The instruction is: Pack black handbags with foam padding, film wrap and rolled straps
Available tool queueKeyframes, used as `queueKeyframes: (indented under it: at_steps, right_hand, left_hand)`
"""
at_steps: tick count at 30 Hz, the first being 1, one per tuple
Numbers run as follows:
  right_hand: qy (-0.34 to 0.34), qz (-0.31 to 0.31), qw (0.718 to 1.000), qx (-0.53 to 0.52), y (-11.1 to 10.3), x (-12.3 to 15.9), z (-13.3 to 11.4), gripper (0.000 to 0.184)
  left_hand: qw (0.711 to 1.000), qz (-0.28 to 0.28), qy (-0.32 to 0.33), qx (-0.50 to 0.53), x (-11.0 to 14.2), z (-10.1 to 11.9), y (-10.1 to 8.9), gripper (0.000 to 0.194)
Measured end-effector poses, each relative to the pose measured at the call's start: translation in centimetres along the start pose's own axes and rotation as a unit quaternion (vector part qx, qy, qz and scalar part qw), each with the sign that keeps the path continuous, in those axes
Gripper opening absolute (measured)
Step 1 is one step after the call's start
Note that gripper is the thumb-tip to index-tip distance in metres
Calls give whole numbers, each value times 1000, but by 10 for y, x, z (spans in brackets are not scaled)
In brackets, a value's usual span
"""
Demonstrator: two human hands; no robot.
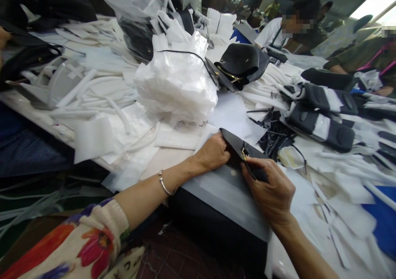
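A black handbag (216, 225) lies in front of me at the table's near edge, with a thin greyish translucent sheet (227, 188) over its upward side. My left hand (213, 152) is closed at the raised black flap (232, 140), its fingertips hidden beneath or behind the edge. With thumb and fingers, my right hand (270, 186) pinches the same flap's right part, just beside a small gold metal fitting (244, 154). A dark end of the bag's material sticks out under the right thumb.
A strapped bundle of white plastic wrapping (176, 85) stands ahead, with another black bag with a gold zip (239, 62) beside it. Black straps (275, 132) and padded black pieces (321, 126) lie right. White foam strips (99, 89) cover the left. Co-workers sit at the far right.
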State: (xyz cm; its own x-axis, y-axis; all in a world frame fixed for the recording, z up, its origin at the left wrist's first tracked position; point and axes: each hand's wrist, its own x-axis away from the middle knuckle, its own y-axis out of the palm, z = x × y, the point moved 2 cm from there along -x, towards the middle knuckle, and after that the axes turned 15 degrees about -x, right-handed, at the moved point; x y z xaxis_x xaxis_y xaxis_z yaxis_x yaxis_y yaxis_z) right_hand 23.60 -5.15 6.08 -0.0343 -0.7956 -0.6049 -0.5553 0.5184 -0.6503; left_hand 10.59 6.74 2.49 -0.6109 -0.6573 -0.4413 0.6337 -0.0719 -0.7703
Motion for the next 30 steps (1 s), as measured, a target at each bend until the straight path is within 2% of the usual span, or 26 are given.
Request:
queueKeyframes:
  at_steps: [4,8,11,14,18,20,23,25,27,28,30]
  right_hand:
    - [-3,-13,1000,-6,1,2,0,9]
    - [-11,-50,998,-32,-1,9,3,14]
    - [-23,-99,994,-48,-9,9,1,18]
    - [-49,-121,991,-38,-15,8,-5,20]
    - [-62,-132,989,9,-3,19,-9,18]
    - [-70,-129,989,26,5,27,-8,20]
    - [-78,-129,988,27,11,35,-5,22]
    - [-69,-124,990,10,10,36,-2,23]
    - [-48,-118,992,-23,6,34,0,21]
    - [-36,-116,992,-41,5,33,1,21]
    - [-18,-111,991,-74,2,32,1,20]
  left_hand:
    - [988,101,-64,95,-1,-4,-5,21]
    - [970,173,-129,108,0,-8,-10,22]
    - [966,177,-136,132,0,-8,-8,23]
    - [964,176,-129,152,-1,-9,-1,23]
    - [961,169,-147,160,-3,-13,7,25]
    - [959,181,-157,152,-3,-13,1,28]
    - [966,199,-120,109,6,-1,-27,30]
    - [985,155,-38,59,22,18,-50,21]
    - [995,33,90,-1,45,42,-66,11]
    - [988,-31,146,-41,59,53,-70,20]
    - [963,-116,208,-126,83,67,-69,54]
